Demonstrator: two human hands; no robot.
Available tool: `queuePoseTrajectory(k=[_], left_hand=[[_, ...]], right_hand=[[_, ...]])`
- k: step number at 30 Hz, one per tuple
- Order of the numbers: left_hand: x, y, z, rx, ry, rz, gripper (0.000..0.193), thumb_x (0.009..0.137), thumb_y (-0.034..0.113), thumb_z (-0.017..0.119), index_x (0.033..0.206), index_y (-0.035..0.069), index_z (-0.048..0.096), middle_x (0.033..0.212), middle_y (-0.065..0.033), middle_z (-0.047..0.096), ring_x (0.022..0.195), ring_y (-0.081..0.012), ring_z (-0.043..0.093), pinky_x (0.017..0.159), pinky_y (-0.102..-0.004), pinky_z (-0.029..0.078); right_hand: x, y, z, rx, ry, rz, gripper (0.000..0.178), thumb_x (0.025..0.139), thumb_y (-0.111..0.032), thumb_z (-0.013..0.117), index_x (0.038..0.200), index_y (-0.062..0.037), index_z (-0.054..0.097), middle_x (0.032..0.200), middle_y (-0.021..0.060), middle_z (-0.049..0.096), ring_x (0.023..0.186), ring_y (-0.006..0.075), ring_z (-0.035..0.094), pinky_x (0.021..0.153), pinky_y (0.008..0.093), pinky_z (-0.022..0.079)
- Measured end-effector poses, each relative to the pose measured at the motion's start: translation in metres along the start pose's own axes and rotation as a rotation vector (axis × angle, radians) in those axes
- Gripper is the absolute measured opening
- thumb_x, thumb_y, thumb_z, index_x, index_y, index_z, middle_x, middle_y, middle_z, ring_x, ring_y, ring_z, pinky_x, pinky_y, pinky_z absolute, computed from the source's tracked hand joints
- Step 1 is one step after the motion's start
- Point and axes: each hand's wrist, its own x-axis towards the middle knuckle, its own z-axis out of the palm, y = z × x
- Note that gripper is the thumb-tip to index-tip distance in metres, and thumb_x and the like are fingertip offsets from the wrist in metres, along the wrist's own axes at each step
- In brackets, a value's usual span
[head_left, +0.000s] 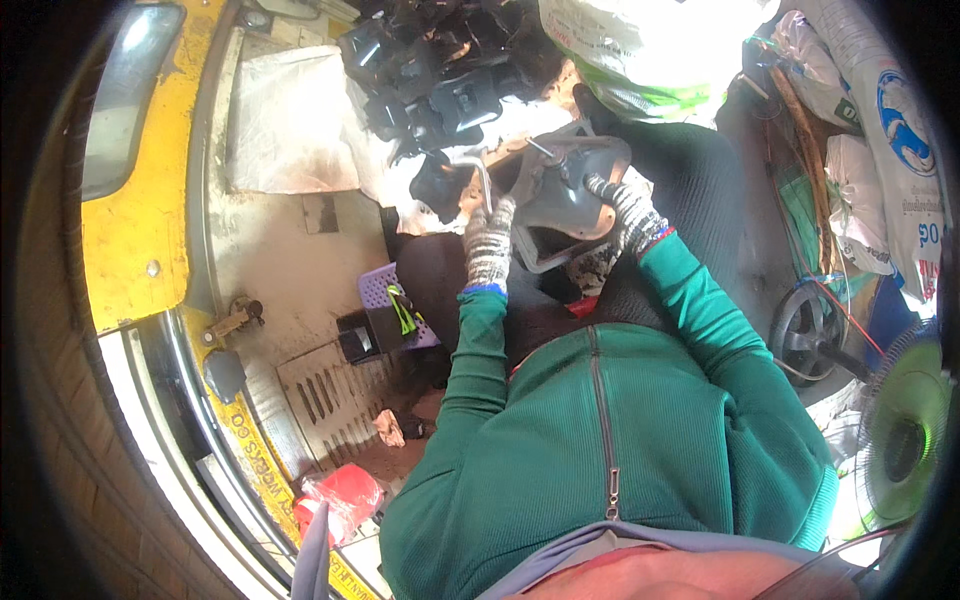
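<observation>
Left hand point(488, 245) and right hand point(634, 217) curled, forearms point(479, 338) stretched forward

Strong light came from the top, burning out the white bag point(650, 45) and striking glints off the black parts point(445, 85). The dark plate point(562, 203) carried a soft sheen. Black vignetting closed the corners, the yellow frame point(140, 235) bowed leftward, and fine detail looked soft.

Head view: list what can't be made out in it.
All in the head view:
Dark part: underside, turned away from the camera.
Left hand: palm, hidden by the hand's own back.
Black pile: far end, cut off by the upper edge.
Green fan: right side, lost in the dark lens rim.
</observation>
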Motion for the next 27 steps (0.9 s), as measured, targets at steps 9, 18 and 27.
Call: queuePoseTrajectory(k=[9,18,27], left_hand=[[-0.031,0.02,0.002,-0.74,-0.135,-0.37,0.034,0.087,0.032,0.074,0.116,0.019,0.063,0.086,0.0027,0.059,0.069,-0.0075,0.055,0.054,-0.025,0.045],[-0.041,0.032,-0.014,-0.645,-0.26,-0.181,0.031,0.088,0.033,0.072,0.109,0.012,0.063,0.075,0.0022,0.057,0.053,-0.0077,0.049,0.044,-0.0243,0.038],[-0.029,0.036,-0.029,-0.11,0.114,0.353,0.02,0.094,0.016,0.058,0.108,0.003,0.062,0.092,-0.0106,0.066,0.08,-0.0199,0.065,0.07,-0.0347,0.054]], right_hand=[[-0.026,-0.014,0.005,-0.566,0.025,-0.259,0.106,0.06,-0.061,0.083,0.143,-0.0066,0.045,0.14,0.0176,0.049,0.129,0.0343,0.047,0.108,0.0393,0.038],[-0.048,-0.072,0.018,-0.908,-0.212,-0.383,0.08,0.068,-0.052,0.083,0.133,-0.013,0.057,0.145,0.0213,0.043,0.14,0.0383,0.034,0.117,0.0489,0.025],[-0.053,-0.076,0.018,-0.766,-0.076,-0.442,0.065,0.068,-0.049,0.082,0.122,-0.0174,0.065,0.125,0.0143,0.061,0.123,0.0335,0.052,0.108,0.0444,0.037]])
